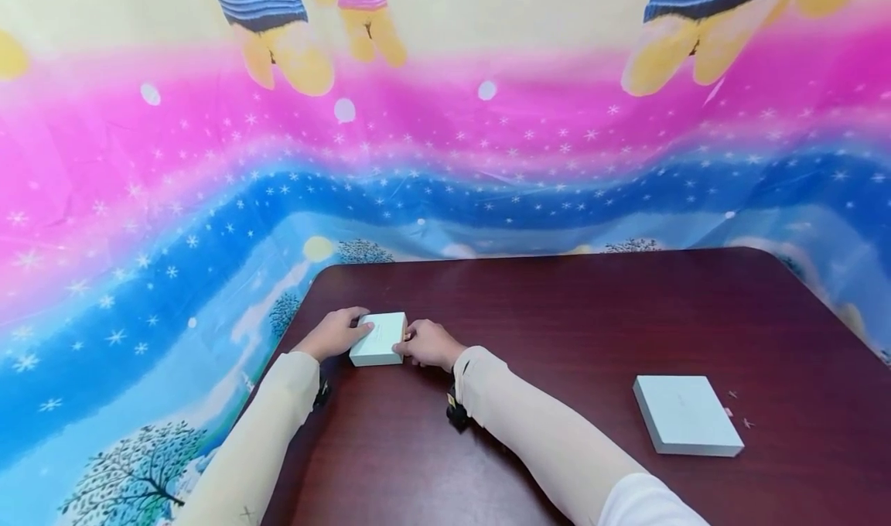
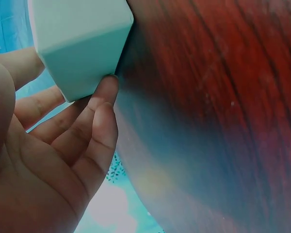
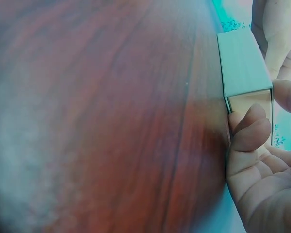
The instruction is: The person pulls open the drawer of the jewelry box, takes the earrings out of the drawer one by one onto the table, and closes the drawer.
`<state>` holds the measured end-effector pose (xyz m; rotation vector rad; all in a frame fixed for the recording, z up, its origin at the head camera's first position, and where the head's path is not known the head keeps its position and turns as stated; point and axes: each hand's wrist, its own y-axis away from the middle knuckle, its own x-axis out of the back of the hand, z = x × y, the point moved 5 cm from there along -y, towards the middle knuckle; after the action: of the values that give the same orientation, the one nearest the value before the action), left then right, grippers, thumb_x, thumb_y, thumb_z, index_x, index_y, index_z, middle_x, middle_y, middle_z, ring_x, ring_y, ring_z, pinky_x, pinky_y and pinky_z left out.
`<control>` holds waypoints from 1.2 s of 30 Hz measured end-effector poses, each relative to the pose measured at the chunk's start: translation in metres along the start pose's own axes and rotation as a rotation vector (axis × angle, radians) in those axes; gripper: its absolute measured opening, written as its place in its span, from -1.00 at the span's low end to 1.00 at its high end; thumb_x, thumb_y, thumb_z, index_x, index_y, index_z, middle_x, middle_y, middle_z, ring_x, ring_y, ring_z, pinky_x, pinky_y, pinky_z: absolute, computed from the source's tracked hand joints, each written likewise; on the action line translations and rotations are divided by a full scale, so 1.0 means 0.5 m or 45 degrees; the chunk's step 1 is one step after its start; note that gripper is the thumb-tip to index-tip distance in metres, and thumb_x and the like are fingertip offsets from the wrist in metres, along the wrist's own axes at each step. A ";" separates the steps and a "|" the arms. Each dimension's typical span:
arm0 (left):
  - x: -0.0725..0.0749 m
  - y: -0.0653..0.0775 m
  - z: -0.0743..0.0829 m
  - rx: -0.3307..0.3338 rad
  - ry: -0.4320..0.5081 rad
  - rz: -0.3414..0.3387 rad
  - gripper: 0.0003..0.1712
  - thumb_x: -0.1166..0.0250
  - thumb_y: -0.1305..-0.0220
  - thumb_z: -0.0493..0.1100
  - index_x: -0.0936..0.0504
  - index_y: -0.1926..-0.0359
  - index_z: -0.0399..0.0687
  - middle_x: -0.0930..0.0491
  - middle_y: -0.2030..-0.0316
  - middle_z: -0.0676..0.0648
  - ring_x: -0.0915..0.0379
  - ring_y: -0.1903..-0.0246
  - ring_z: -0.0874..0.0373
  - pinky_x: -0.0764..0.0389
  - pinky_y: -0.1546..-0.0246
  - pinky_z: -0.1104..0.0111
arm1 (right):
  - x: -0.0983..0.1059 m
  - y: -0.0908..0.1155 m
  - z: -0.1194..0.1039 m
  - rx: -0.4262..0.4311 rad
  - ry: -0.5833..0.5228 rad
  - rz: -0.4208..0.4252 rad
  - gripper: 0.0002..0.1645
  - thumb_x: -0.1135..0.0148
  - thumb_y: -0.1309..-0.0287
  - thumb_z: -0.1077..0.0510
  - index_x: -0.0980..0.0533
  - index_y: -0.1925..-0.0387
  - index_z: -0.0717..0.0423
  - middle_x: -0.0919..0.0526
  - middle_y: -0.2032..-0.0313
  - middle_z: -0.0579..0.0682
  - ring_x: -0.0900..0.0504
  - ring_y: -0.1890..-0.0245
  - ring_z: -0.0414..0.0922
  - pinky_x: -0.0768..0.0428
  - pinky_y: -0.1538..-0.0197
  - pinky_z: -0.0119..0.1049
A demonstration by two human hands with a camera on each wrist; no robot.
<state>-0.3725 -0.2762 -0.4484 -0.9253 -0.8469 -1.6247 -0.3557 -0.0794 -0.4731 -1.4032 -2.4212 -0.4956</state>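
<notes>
You are at a dark wood-grain table point(image 1: 529, 317) with rounded corners, screened by a creased cloth point(image 1: 445, 124) printed with bears point(image 1: 261, 4), snowflakes point(image 1: 25, 362) and trees point(image 1: 146, 468). It looks like a curtained-off indoor spot; whether you are in a home or office, you cannot tell.

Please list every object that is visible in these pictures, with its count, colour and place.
Backdrop cloth: 1, pink, blue and cream with printed figures, behind the table
Table: 1, dark reddish-brown, below the boxes
Far box: 1, pale green-white with cream end, near the table's left edge
Near box: 1, pale green-white, on the table's right part
Tab: 1, pinkish, at the near box's right side
Wrist devices: 2, black, one at each wrist
Sleeves: 2, cream, on both forearms
Left grip: 1, bare, holding the far box's left side
Right grip: 1, bare, fingers at its cream end
</notes>
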 end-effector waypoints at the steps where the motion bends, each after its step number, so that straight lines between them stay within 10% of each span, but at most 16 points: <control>1: 0.000 0.001 0.003 -0.001 0.001 0.001 -0.35 -0.15 -0.42 0.09 -0.36 -0.37 -0.17 -0.42 -0.23 -0.22 -0.38 -0.15 -0.11 -0.42 -0.08 -0.02 | 0.001 0.002 0.001 0.000 0.000 0.002 -0.65 -0.33 -0.20 -0.02 -0.51 0.11 0.11 -0.64 0.49 0.03 -0.56 0.57 -0.07 -0.51 0.49 -0.24; 36: -0.022 0.020 0.047 -0.014 0.043 -0.028 -0.34 -0.17 -0.41 0.10 -0.36 -0.38 -0.16 -0.41 -0.24 -0.23 -0.37 -0.17 -0.13 -0.41 -0.09 -0.06 | 0.026 0.058 0.010 0.003 0.048 0.042 -0.65 -0.38 -0.15 -0.01 -0.55 0.17 0.14 -0.63 0.56 0.04 -0.58 0.59 -0.08 -0.50 0.50 -0.30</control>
<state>-0.3573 -0.2531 -0.4468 -0.8969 -0.8282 -1.6606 -0.3372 -0.0538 -0.4682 -1.4172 -2.3648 -0.5063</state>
